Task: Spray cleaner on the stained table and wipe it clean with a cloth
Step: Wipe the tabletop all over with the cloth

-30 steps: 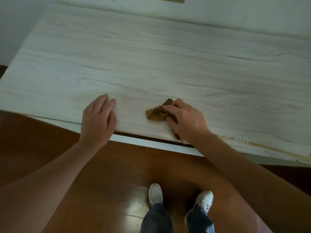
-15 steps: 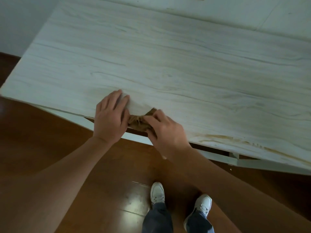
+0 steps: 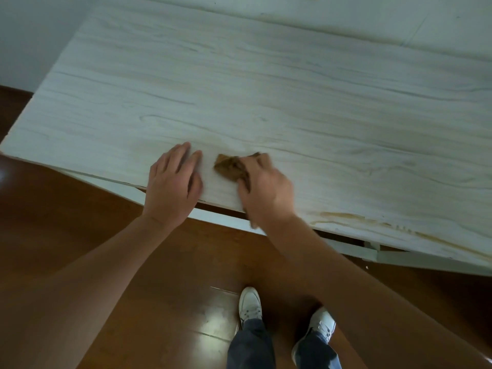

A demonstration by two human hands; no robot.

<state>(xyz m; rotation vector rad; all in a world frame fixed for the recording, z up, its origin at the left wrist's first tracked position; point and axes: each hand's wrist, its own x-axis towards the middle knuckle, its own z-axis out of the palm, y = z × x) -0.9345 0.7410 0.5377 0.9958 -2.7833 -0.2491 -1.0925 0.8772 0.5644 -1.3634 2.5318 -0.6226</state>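
Observation:
A pale wood-grain table (image 3: 266,89) fills the upper view. My right hand (image 3: 266,190) presses a crumpled brown cloth (image 3: 229,166) onto the table close to its front edge; most of the cloth is hidden under the palm. My left hand (image 3: 173,185) lies flat on the table just left of the cloth, fingers together, holding nothing. A brownish stain streak (image 3: 372,222) runs along the front edge to the right of my right hand. No spray bottle is in view.
A white wall (image 3: 346,20) stands behind the table. Below the front edge is a glossy brown wooden floor (image 3: 80,235), with my two white shoes (image 3: 250,304) standing on it. The table's left corner is at the far left.
My right hand has slid the cloth to the right and a little farther onto the table, away from my left hand, which it touched half a second ago. The view shifted slightly.

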